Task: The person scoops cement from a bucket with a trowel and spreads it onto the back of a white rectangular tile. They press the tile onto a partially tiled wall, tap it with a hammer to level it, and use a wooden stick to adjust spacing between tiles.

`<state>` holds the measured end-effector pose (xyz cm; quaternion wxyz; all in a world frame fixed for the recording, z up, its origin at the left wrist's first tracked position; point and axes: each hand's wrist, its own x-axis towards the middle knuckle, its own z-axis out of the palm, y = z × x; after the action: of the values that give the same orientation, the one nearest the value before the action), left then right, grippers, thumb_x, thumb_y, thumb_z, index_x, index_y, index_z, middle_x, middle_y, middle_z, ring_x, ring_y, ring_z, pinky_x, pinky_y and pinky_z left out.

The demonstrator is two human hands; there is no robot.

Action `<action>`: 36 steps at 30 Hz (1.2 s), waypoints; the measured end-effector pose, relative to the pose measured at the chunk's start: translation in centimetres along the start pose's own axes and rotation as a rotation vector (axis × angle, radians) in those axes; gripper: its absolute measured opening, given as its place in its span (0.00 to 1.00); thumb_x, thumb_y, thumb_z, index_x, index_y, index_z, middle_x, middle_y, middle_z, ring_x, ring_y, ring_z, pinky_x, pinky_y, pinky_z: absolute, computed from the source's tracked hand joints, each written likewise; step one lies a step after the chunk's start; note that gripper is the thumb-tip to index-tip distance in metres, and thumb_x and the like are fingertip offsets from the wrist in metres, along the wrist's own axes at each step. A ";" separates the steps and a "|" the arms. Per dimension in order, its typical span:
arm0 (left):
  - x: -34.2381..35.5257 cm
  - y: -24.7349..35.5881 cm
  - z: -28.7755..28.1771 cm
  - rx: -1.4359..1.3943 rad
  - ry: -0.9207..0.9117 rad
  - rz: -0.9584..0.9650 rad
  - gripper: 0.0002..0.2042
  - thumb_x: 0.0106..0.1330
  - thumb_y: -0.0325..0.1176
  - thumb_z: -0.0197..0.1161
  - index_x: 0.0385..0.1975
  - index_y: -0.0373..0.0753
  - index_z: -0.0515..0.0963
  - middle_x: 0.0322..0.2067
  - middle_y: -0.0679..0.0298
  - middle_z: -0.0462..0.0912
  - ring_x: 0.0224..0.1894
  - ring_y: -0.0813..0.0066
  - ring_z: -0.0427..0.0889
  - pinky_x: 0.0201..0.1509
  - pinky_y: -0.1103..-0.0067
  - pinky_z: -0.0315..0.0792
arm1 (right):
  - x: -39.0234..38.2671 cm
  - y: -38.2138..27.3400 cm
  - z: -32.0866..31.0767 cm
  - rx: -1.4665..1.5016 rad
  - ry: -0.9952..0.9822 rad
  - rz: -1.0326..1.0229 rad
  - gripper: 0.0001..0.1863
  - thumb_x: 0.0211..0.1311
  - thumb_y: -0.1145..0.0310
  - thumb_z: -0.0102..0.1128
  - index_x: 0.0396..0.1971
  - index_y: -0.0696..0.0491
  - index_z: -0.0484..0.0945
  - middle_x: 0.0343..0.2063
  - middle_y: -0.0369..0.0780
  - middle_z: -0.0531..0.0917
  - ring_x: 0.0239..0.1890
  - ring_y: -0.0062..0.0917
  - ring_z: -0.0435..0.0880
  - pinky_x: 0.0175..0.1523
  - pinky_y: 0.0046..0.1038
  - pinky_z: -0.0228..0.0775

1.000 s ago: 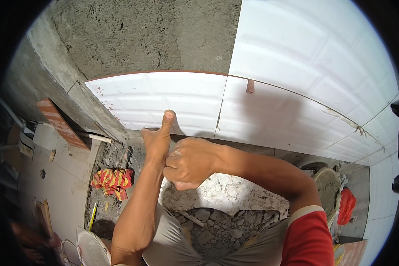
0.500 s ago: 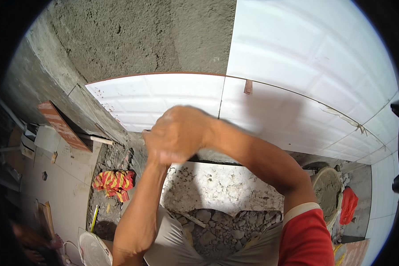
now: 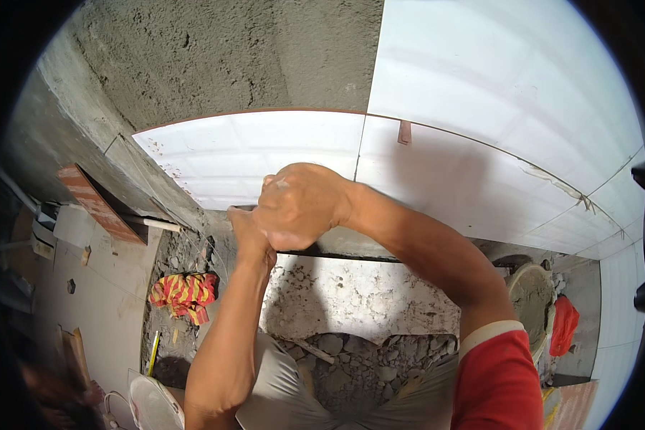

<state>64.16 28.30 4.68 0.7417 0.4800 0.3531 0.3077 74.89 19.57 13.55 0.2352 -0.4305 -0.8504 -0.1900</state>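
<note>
My left hand [image 3: 249, 233] is raised before the lower white wall tile [image 3: 265, 154], mostly covered by my right hand; its fingers are hidden. Closed and knuckles up, my right hand [image 3: 302, 206] presses against the left one. Whatever lies between the two hands, if anything, cannot be made out. Along its top edge the lower tile meets rough grey mortar [image 3: 222, 57]. A small reddish-brown wedge [image 3: 405, 132] sits at the joint on the right.
A mortar-stained white slab [image 3: 365, 297] lies below my hands, above broken rubble [image 3: 358, 376]. At right stand a mortar bucket [image 3: 532, 301] and a red bag [image 3: 565, 326]. A red-and-yellow cloth [image 3: 185, 294], a tile piece [image 3: 100, 204] and a pale bucket [image 3: 154, 401] are at left.
My right hand has shifted slightly to the right over the left hand, uncovering more of the left thumb side. The hands stay together. The view has moved a little.
</note>
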 end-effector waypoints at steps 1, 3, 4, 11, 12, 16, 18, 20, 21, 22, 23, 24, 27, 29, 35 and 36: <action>-0.1 0.0 -0.2 -0.066 0.015 -0.027 0.22 0.79 0.40 0.52 0.60 0.27 0.60 0.57 0.46 0.74 0.58 0.65 0.77 0.59 0.70 0.79 | 0.1 0.2 -0.2 0.010 0.087 -0.021 0.10 0.42 0.59 0.61 0.16 0.50 0.78 0.15 0.40 0.81 0.17 0.35 0.83 0.21 0.36 0.74; -0.3 -0.2 -0.5 -0.037 0.062 -0.041 0.21 0.81 0.41 0.46 0.61 0.29 0.58 0.56 0.49 0.74 0.58 0.65 0.77 0.58 0.71 0.80 | 0.3 -0.2 -0.2 -0.014 0.109 0.077 0.09 0.40 0.60 0.61 0.14 0.50 0.77 0.14 0.40 0.80 0.17 0.34 0.83 0.20 0.35 0.73; -0.1 -0.1 -0.5 -0.068 0.020 -0.003 0.19 0.80 0.40 0.48 0.59 0.30 0.61 0.54 0.51 0.75 0.55 0.66 0.79 0.54 0.71 0.80 | 0.4 -0.4 -0.2 -0.003 0.194 -0.045 0.10 0.40 0.59 0.61 0.14 0.50 0.77 0.14 0.39 0.80 0.16 0.34 0.83 0.20 0.35 0.73; 0.2 -0.4 -0.7 -0.206 -0.053 -0.084 0.20 0.83 0.46 0.36 0.61 0.37 0.57 0.53 0.59 0.73 0.55 0.67 0.79 0.57 0.71 0.80 | 0.2 0.4 0.4 -0.009 0.141 -0.008 0.10 0.43 0.61 0.62 0.15 0.49 0.73 0.13 0.37 0.75 0.16 0.32 0.80 0.20 0.34 0.72; 0.2 -0.8 -0.7 -0.156 -0.006 -0.032 0.20 0.82 0.48 0.35 0.59 0.38 0.60 0.52 0.60 0.74 0.54 0.68 0.79 0.57 0.72 0.80 | 0.2 0.0 0.5 0.000 0.202 -0.008 0.10 0.42 0.63 0.63 0.14 0.49 0.71 0.13 0.36 0.73 0.16 0.29 0.78 0.20 0.32 0.71; 1.2 -1.5 -0.5 -0.110 0.024 0.021 0.23 0.82 0.53 0.34 0.55 0.40 0.65 0.48 0.60 0.76 0.53 0.70 0.80 0.55 0.75 0.81 | 0.5 -0.6 0.4 0.042 0.185 -0.145 0.10 0.42 0.65 0.63 0.14 0.49 0.70 0.13 0.35 0.71 0.17 0.27 0.77 0.21 0.31 0.70; 1.1 -1.7 -0.6 -0.105 0.029 -0.007 0.23 0.81 0.54 0.34 0.54 0.40 0.67 0.47 0.61 0.77 0.52 0.70 0.80 0.53 0.76 0.81 | 0.7 -0.2 0.3 0.002 0.185 -0.101 0.10 0.43 0.65 0.63 0.15 0.49 0.71 0.14 0.35 0.71 0.18 0.27 0.78 0.21 0.31 0.71; 1.0 -1.6 -0.7 -0.210 0.032 -0.018 0.23 0.79 0.54 0.40 0.54 0.41 0.70 0.45 0.62 0.79 0.48 0.71 0.82 0.49 0.76 0.82 | 0.7 0.4 0.3 -0.033 0.249 -0.007 0.09 0.45 0.64 0.64 0.16 0.49 0.72 0.15 0.36 0.72 0.18 0.27 0.78 0.21 0.30 0.71; 0.8 -1.7 -0.7 -0.296 0.027 -0.037 0.22 0.77 0.53 0.47 0.55 0.41 0.73 0.44 0.62 0.81 0.44 0.72 0.83 0.46 0.75 0.82 | 0.8 0.3 0.4 0.027 0.211 -0.032 0.10 0.45 0.63 0.64 0.17 0.49 0.73 0.15 0.36 0.74 0.18 0.29 0.79 0.22 0.33 0.72; 0.5 -1.6 -0.7 -0.374 0.020 -0.065 0.22 0.75 0.52 0.54 0.55 0.41 0.76 0.43 0.63 0.84 0.40 0.73 0.85 0.42 0.74 0.83 | 0.9 0.2 0.4 0.045 0.220 -0.017 0.10 0.45 0.62 0.64 0.17 0.48 0.73 0.15 0.36 0.76 0.18 0.30 0.80 0.22 0.35 0.73; 0.4 -1.5 -0.5 -0.411 0.020 -0.058 0.21 0.76 0.51 0.54 0.56 0.40 0.75 0.44 0.63 0.83 0.42 0.73 0.84 0.43 0.75 0.82 | 1.2 -0.2 0.4 0.062 0.225 -0.010 0.10 0.45 0.61 0.65 0.18 0.48 0.74 0.15 0.37 0.78 0.18 0.32 0.82 0.22 0.38 0.74; 0.2 -1.5 -0.4 -0.408 0.016 -0.048 0.21 0.76 0.51 0.53 0.56 0.40 0.75 0.44 0.63 0.83 0.43 0.72 0.84 0.45 0.75 0.82 | 1.6 -0.9 0.6 0.094 0.235 -0.061 0.10 0.44 0.61 0.65 0.18 0.48 0.74 0.15 0.37 0.78 0.18 0.32 0.82 0.22 0.39 0.74; -0.7 -1.1 0.2 -0.270 0.004 0.052 0.21 0.76 0.48 0.52 0.57 0.38 0.74 0.46 0.62 0.82 0.47 0.72 0.82 0.49 0.75 0.80 | 3.5 -4.1 0.8 0.172 0.218 -0.182 0.11 0.42 0.61 0.66 0.17 0.49 0.73 0.15 0.38 0.78 0.18 0.34 0.82 0.24 0.43 0.76; -1.3 -0.7 0.8 -0.162 0.010 0.158 0.21 0.77 0.47 0.52 0.57 0.37 0.73 0.47 0.61 0.81 0.50 0.72 0.81 0.51 0.75 0.79 | 4.8 -5.0 0.6 0.196 0.121 -0.304 0.12 0.42 0.61 0.66 0.17 0.50 0.72 0.15 0.38 0.78 0.18 0.35 0.83 0.26 0.45 0.77; -2.3 1.5 1.7 -0.096 -0.039 0.228 0.22 0.70 0.36 0.63 0.59 0.33 0.70 0.54 0.58 0.78 0.57 0.70 0.77 0.61 0.72 0.74 | 5.9 0.9 0.7 0.029 0.192 -0.063 0.10 0.48 0.62 0.64 0.18 0.50 0.73 0.13 0.36 0.75 0.15 0.29 0.79 0.21 0.33 0.74; -2.4 1.6 1.7 -0.082 -0.031 0.219 0.23 0.69 0.37 0.63 0.59 0.32 0.70 0.54 0.57 0.78 0.57 0.70 0.77 0.61 0.72 0.74 | 5.7 1.0 0.9 0.014 0.226 -0.064 0.10 0.48 0.62 0.63 0.18 0.50 0.73 0.13 0.36 0.75 0.14 0.29 0.79 0.21 0.33 0.73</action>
<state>64.01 26.11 7.18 0.7280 0.4899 0.2740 0.3936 72.55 24.24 16.18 0.3262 -0.3772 -0.8332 -0.2390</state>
